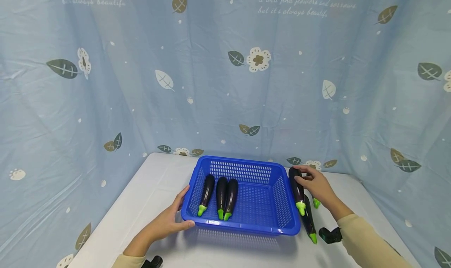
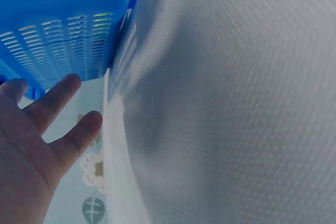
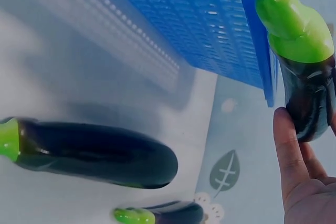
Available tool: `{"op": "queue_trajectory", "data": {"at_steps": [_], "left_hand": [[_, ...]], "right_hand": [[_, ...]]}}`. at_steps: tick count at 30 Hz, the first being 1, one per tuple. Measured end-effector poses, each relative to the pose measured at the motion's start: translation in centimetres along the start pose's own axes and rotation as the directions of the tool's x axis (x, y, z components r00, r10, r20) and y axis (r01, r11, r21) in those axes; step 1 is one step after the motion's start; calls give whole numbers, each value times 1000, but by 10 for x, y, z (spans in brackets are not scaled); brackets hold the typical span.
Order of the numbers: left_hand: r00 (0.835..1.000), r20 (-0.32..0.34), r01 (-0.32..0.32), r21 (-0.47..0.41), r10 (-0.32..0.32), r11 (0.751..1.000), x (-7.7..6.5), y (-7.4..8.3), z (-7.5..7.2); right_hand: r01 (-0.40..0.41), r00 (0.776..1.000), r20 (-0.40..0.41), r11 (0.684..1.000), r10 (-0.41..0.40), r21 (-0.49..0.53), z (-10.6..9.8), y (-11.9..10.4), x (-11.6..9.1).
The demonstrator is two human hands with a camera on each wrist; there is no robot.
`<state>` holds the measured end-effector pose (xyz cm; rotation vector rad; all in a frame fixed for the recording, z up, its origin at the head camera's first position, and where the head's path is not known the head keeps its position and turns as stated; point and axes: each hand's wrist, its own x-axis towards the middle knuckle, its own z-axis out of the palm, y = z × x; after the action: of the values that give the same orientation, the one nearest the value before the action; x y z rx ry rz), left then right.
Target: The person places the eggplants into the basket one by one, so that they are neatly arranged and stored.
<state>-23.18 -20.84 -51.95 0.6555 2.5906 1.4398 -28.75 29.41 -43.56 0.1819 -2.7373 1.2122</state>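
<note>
A blue plastic basket [image 1: 246, 227] stands on the white table, and three dark eggplants with green stem ends, one of them this eggplant [image 1: 231, 197], lie in its left half. My left hand [image 1: 165, 221] rests at the basket's front left corner, its fingers spread along the side and the thumb by the front rim. My right hand [image 1: 318, 186] grips another eggplant [image 3: 310, 93] by its dark end, raised just outside the right rim with the green end toward me. Below it, an eggplant [image 3: 100, 153] lies on the table, and a further eggplant [image 3: 176, 213] is partly hidden behind the right hand in the head view.
A blue curtain [image 1: 211, 96] printed with leaves and flowers hangs behind and along both sides of the white table [image 1: 165, 174]. Black devices show at both wrists, one device [image 1: 330, 235] beside the right sleeve.
</note>
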Motion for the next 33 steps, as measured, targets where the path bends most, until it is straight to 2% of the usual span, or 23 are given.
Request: {"op": "queue_trajectory", "data": {"at_steps": [11,18,33], "left_hand": [[1000,3,2,-7,-2,1000,-1,1,-1],[1000,3,8,-9,-8,1000,-2,2,-1],[1000,3,0,-5,1,1000,-1,4,-1]], "right_hand": [[-23,1000,11,1000,23,2,10,-11,6],[9,1000,16,1000,-9,0,17,-16,13],[-8,999,43,999,7,35,34,-23,21]]}}
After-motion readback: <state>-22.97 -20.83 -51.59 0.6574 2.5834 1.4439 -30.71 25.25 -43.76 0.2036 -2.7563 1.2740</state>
